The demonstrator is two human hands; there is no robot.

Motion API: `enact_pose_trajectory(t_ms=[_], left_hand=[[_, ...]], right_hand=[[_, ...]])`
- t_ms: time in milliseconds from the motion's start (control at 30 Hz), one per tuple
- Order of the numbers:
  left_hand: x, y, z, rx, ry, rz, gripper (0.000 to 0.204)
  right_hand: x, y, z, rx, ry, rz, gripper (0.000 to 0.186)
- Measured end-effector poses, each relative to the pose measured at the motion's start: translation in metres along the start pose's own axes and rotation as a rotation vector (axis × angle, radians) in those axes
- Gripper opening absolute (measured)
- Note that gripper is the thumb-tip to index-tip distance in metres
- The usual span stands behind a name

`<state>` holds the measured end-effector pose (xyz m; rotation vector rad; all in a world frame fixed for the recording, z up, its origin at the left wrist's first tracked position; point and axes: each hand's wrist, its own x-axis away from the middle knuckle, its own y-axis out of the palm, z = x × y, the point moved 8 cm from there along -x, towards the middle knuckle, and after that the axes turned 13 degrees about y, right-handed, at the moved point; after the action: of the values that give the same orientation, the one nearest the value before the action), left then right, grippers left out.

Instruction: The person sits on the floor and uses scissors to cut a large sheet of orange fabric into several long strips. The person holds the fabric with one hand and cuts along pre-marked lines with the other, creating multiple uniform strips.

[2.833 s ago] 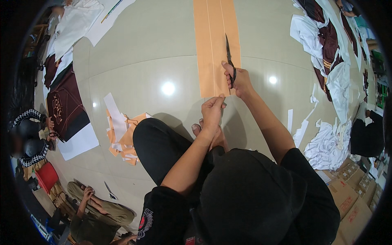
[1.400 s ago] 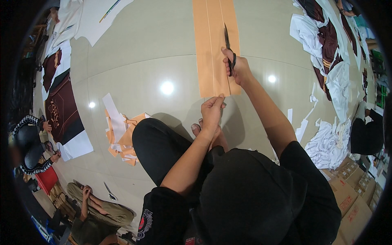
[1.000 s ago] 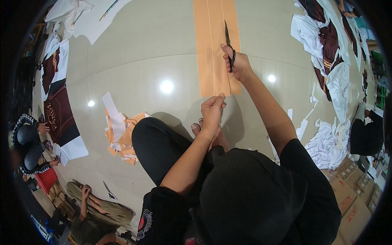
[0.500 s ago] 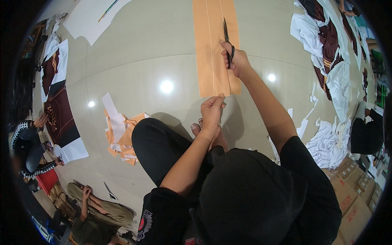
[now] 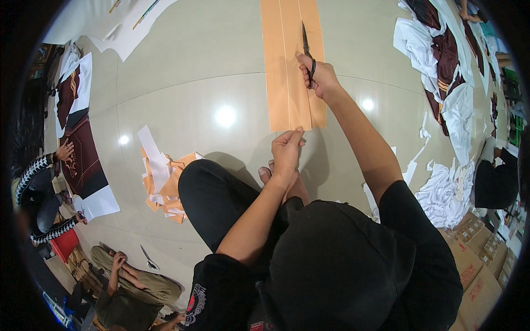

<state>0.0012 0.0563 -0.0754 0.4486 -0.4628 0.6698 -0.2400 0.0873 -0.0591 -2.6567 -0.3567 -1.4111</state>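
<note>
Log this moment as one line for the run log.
right hand: holds scissors, cutting along orange paper strip | left hand: pinches strip's near end | floor: paper scraps beside knee

- A glossy pale tiled floor (image 5: pixel 193 83) carries everything, with lamp glare at centre frame.
- A long orange paper strip (image 5: pixel 284 66) lies flat at upper centre.
- Orange and white paper scraps (image 5: pixel 163 185) pile up at centre left.
- Maroon-and-white printed sheets (image 5: pixel 77 143) lie along the left edge.
- White and maroon cloth heaps (image 5: pixel 441 71) spread down the right side.
- Cardboard boxes (image 5: pixel 475 270) sit at lower right.
</note>
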Motion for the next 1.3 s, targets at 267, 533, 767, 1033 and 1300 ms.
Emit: enact_pose_trajectory(t_ms=[267, 533, 767, 1033, 1300], left_hand=[[0.001, 0.001, 0.002, 0.016, -0.003, 0.003, 0.026], [0.005, 0.004, 0.013, 0.022, -0.016, 0.046, 0.036], [0.004, 0.004, 0.011, -0.003, -0.006, 0.039, 0.037], [0.001, 0.003, 0.009, 0.012, 0.01, 0.02, 0.036], [0.003, 0.003, 0.011, 0.023, -0.005, 0.028, 0.036]], right_hand=[[0.0, -0.001, -0.01, -0.007, -0.02, -0.03, 0.046], [-0.009, 0.003, -0.025, -0.021, -0.027, -0.05, 0.047], [-0.013, 0.005, -0.026, -0.014, -0.038, -0.062, 0.041], [-0.017, 0.007, -0.027, 0.014, -0.067, -0.096, 0.04], [-0.028, 0.009, -0.039, -0.016, -0.046, -0.084, 0.047]])
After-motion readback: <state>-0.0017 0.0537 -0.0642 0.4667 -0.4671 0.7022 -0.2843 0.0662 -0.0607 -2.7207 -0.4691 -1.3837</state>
